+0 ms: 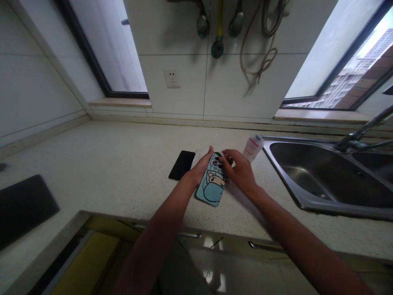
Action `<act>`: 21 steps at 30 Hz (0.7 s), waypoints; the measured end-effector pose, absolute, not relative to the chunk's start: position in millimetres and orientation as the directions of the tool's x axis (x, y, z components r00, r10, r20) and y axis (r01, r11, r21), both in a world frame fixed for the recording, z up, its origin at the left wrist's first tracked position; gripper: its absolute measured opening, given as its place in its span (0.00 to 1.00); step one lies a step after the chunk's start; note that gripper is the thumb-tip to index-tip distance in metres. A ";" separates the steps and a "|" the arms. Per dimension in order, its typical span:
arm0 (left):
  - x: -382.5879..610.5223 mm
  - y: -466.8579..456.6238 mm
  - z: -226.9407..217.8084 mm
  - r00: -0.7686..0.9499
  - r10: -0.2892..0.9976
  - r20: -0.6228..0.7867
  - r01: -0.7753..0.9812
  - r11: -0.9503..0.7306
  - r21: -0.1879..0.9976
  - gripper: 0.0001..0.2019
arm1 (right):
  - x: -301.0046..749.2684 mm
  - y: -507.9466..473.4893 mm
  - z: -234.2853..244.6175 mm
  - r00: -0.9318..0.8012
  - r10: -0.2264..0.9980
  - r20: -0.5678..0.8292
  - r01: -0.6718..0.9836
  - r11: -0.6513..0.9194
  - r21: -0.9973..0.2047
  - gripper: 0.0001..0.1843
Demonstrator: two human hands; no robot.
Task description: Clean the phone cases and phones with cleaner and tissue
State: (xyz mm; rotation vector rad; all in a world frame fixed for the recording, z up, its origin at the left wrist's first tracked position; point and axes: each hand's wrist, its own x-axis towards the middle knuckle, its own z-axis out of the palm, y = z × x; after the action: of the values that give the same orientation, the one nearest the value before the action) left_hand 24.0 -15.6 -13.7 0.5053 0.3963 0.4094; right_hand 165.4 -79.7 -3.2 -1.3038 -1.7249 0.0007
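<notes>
Two hands, cartoon phone case — bottle label unreadable

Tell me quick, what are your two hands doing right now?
Left hand: closed, holding the side of the blue cartoon phone case.
Right hand: closed, holding the top end of the blue cartoon phone case.

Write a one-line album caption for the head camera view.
Left hand and right hand handle a blue cartoon phone case beside a black smartphone.
</notes>
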 end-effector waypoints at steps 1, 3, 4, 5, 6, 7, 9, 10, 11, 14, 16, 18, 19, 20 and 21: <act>24.3 -16.7 -13.6 0.844 0.465 -0.268 -0.270 0.799 0.538 0.30 | 163.3 -79.7 -5.7 -0.008 0.770 0.638 0.732 0.439 -0.521 0.10; 24.9 -18.9 -13.2 0.831 0.474 -0.292 -0.265 0.798 0.541 0.30 | 160.1 -79.9 -9.1 -0.019 0.790 0.613 0.695 0.451 -0.559 0.11; 25.3 -20.0 -12.7 0.823 0.479 -0.305 -0.265 0.799 0.540 0.31 | 159.0 -80.1 -9.8 -0.020 0.790 0.612 0.677 0.461 -0.573 0.11; 25.9 -21.4 -11.8 0.815 0.485 -0.317 -0.266 0.799 0.539 0.31 | 158.3 -80.4 -10.0 -0.024 0.786 0.617 0.660 0.476 -0.581 0.11; 26.5 -22.8 -10.7 0.808 0.489 -0.328 -0.267 0.801 0.536 0.31 | 158.0 -80.7 -9.9 -0.031 0.780 0.625 0.646 0.493 -0.583 0.11; 27.1 -24.2 -9.4 0.799 0.497 -0.339 -0.272 0.801 0.533 0.31 | 157.8 -80.9 -9.7 -0.042 0.773 0.633 0.637 0.508 -0.579 0.11; 28.1 -26.4 -6.6 0.773 0.519 -0.364 -0.285 0.797 0.532 0.33 | 157.6 -81.4 -10.0 -0.072 0.753 0.654 0.637 0.539 -0.551 0.11; 28.4 -27.1 -5.4 0.758 0.534 -0.374 -0.295 0.793 0.533 0.34 | 157.4 -81.6 -10.5 -0.093 0.739 0.667 0.641 0.557 -0.528 0.11; 28.5 -27.2 -4.5 0.743 0.551 -0.380 -0.310 0.786 0.536 0.35 | 157.0 -81.9 -11.3 -0.120 0.724 0.679 0.643 0.578 -0.502 0.10; 28.1 -24.6 -3.9 0.710 0.618 -0.339 -0.393 0.746 0.538 0.39 | 154.1 -83.2 -14.3 -0.243 0.680 0.692 0.627 0.654 -0.423 0.08; 27.5 -20.6 -4.7 0.690 0.663 -0.291 -0.467 0.715 0.521 0.41 | 151.2 -84.6 -15.6 -0.313 0.661 0.682 0.612 0.690 -0.388 0.07; 26.9 -15.3 -5.9 0.666 0.690 -0.282 -0.514 0.699 0.497 0.43 | 148.3 -86.4 -15.6 -0.357 0.647 0.674 0.597 0.713 -0.368 0.06; 26.6 -12.5 -6.6 0.650 0.701 -0.292 -0.530 0.694 0.486 0.43 | 147.2 -87.2 -15.0 -0.375 0.637 0.673 0.587 0.726 -0.360 0.06; 26.1 -9.7 -7.2 0.632 0.712 -0.306 -0.544 0.689 0.479 0.43 | 146.2 -88.1 -14.1 -0.395 0.625 0.673 0.573 0.741 -0.351 0.07; 25.5 -7.0 -7.9 0.616 0.721 -0.318 -0.554 0.683 0.476 0.43 | 145.5 -89.0 -12.9 -0.419 0.610 0.673 0.555 0.759 -0.341 0.07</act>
State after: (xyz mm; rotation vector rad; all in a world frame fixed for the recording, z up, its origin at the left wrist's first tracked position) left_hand 25.5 -7.0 -7.9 0.3492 0.5171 0.7511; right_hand 145.5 -89.0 -12.9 -0.8698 -2.1163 0.0828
